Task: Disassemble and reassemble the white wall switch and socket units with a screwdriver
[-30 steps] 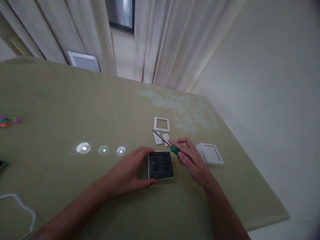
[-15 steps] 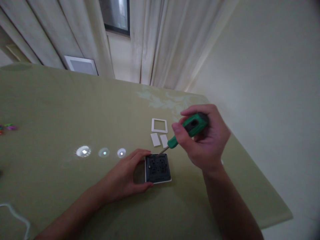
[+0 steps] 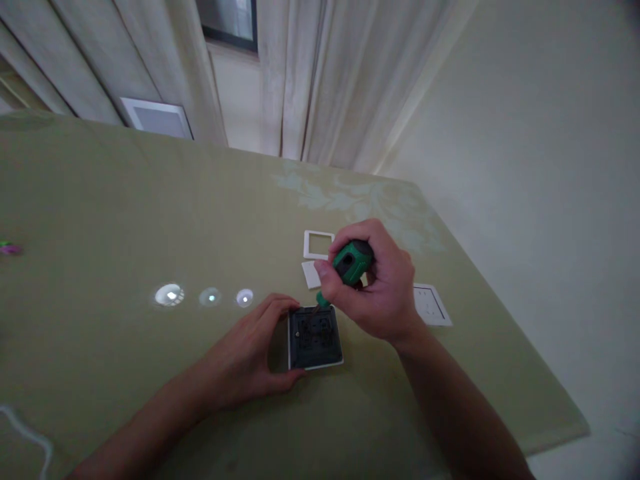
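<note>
My left hand point(image 3: 257, 347) grips a square wall switch base point(image 3: 316, 343) by its left side, fingers at the top left corner and thumb at the lower left. The base is black inside with a white rim and lies on the table. In my right hand point(image 3: 373, 287) is a screwdriver point(image 3: 353, 261) with a green and black handle, fingers closed round it. Its shaft slants down to the upper part of the base; whether the tip touches cannot be made out. Just beyond lie a white square frame point(image 3: 307, 245) and a white rocker plate point(image 3: 311, 274), partly behind my right hand.
A white socket panel point(image 3: 430, 305) lies right of my right wrist. A white cable point(image 3: 27, 431) runs at the lower left of the green table point(image 3: 125, 220). Small colourful bits point(image 3: 10, 249) sit at the far left. Curtains point(image 3: 295, 80) and a wall point(image 3: 545, 167) border the table.
My right hand has moved left with the screwdriver, which now stands steeper over the base. It covers the second rocker plate and uncovers the socket panel. My left hand keeps its hold.
</note>
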